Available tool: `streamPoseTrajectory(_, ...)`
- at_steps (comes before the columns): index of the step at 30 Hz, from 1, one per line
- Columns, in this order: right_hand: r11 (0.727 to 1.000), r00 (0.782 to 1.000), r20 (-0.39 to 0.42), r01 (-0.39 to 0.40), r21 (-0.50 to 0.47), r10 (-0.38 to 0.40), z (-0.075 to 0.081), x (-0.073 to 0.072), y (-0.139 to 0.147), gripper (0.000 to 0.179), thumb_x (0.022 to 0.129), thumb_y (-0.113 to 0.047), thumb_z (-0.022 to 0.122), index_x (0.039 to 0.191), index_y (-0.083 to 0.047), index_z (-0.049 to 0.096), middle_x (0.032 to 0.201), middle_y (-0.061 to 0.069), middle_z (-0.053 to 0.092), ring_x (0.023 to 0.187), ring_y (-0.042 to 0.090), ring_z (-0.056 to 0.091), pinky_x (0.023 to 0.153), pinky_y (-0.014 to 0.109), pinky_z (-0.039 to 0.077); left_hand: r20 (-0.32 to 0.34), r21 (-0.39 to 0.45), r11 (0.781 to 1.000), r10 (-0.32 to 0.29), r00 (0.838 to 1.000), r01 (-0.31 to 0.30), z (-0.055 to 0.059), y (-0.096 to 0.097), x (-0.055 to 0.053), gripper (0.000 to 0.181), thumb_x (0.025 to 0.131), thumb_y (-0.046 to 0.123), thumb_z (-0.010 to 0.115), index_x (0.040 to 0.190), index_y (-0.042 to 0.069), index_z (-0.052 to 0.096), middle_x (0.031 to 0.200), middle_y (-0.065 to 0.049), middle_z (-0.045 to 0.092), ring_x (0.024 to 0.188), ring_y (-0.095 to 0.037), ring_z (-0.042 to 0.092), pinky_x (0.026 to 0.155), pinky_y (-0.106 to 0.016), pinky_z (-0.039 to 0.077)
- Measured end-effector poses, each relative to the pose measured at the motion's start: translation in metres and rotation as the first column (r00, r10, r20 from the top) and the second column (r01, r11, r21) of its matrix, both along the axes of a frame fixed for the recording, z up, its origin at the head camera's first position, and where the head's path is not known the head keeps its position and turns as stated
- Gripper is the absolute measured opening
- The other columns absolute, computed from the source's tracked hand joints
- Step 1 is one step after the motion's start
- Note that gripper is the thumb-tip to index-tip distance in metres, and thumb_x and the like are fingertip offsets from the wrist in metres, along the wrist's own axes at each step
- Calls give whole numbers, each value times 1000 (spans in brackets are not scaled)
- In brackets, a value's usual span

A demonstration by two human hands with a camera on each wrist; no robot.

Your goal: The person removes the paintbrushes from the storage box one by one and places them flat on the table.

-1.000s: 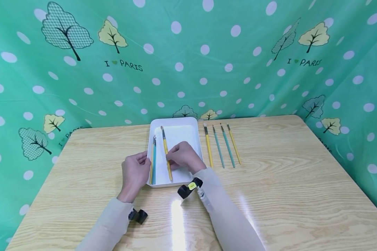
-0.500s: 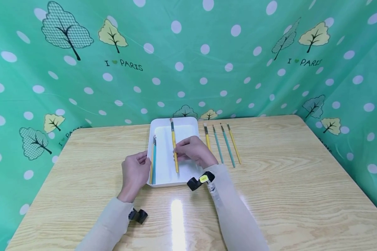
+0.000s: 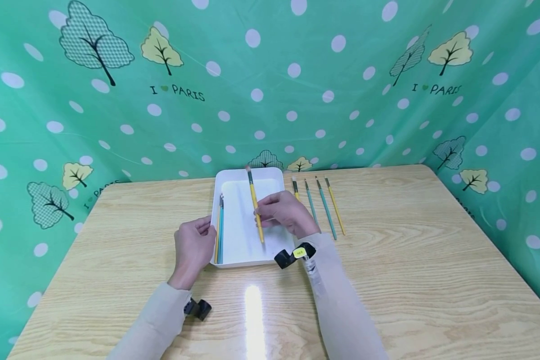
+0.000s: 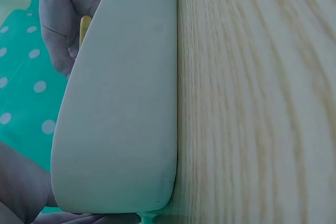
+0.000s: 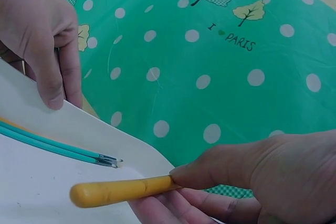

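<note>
My right hand (image 3: 289,212) pinches a yellow paintbrush (image 3: 254,195) between thumb and fingers. The brush is raised over the white tray (image 3: 238,210), bristles toward the curtain; in the right wrist view its rounded handle end (image 5: 121,191) points at the camera side. With thumb inside and fingers outside, my left hand (image 3: 193,250) grips the tray's left wall. Along that wall inside the tray lie slim teal brushes (image 5: 52,145) and a yellow one, side by side. The left wrist view is mostly filled by the tray's outer wall (image 4: 115,108).
Right of the tray, several brushes lie in a row on the wooden table (image 3: 414,260): a wide yellow brush (image 3: 295,187) partly behind my right hand, two teal brushes (image 3: 326,209), and a thin yellow brush (image 3: 335,207). A green dotted curtain (image 3: 270,110) hangs behind.
My right hand has lifted the yellow paintbrush from the tray's left-middle and carried it right and away from me. My left hand has stayed at the tray wall.
</note>
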State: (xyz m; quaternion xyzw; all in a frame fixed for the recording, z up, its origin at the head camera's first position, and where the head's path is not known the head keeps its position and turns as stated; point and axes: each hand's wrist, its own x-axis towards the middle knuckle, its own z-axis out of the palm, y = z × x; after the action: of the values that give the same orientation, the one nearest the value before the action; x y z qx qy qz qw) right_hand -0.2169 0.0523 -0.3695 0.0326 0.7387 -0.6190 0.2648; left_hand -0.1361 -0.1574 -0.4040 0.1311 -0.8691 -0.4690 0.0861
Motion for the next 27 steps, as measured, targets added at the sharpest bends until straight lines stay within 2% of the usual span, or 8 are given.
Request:
streamPoseTrajectory(11, 999, 999, -22, 37, 2, -37, 4, -3, 11, 22, 95, -7, 70, 116, -1, 68, 109, 17, 74, 87, 21, 72, 78, 30, 66, 5, 10, 1000, 3, 1000, -3, 0, 0, 0, 34, 97, 3, 55, 128, -6, 66, 119, -28, 71, 108, -35, 73, 87, -43, 63)
streamPoseTrajectory(27, 997, 998, -28, 63, 35, -62, 8, -6, 29, 26, 95, -10, 70, 121, -3, 67, 115, 15, 72, 95, 22, 71, 83, 31, 66, 3, -1, 1000, 3, 1000, -3, 0, 0, 0, 34, 97, 4, 55, 127, -5, 67, 117, -27, 72, 106, -34, 75, 85, -42, 64)
